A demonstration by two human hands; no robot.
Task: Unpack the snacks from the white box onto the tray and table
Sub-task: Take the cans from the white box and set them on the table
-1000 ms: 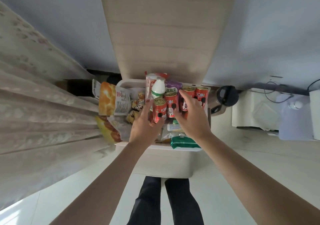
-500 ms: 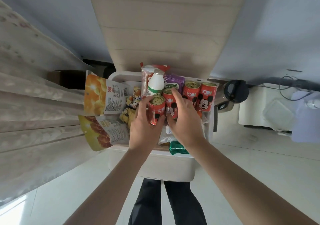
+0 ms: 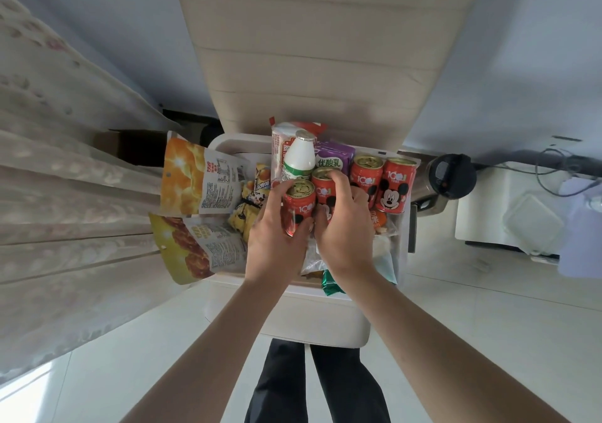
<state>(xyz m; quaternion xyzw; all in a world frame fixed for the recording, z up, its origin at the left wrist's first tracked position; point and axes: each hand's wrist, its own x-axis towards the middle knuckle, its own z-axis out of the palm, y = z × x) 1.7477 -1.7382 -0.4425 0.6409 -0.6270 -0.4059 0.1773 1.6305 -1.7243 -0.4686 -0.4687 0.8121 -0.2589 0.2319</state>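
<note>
Clutching front red can (image 3: 298, 205) in our left hand (image 3: 277, 240), 2nd red can (image 3: 325, 185) in our right hand (image 3: 347, 236), both wrapped tight; lifting together could topple the white bottle (image 3: 299, 158) behind.

A pale glossy tiled floor (image 3: 488, 341) fills the lower half of the view. A white plastic box with rounded corners (image 3: 286, 318) sits at its centre; what its base rests on cannot be told. A person's dark trouser legs (image 3: 283, 383) show below its near wall. Just beside its right wall stands a steel flask with a black lid (image 3: 451, 176), and further right a low white cabinet (image 3: 482, 214). At far left, a brown cardboard carton (image 3: 130, 145) sits behind a sheer patterned curtain (image 3: 65, 227).
</note>
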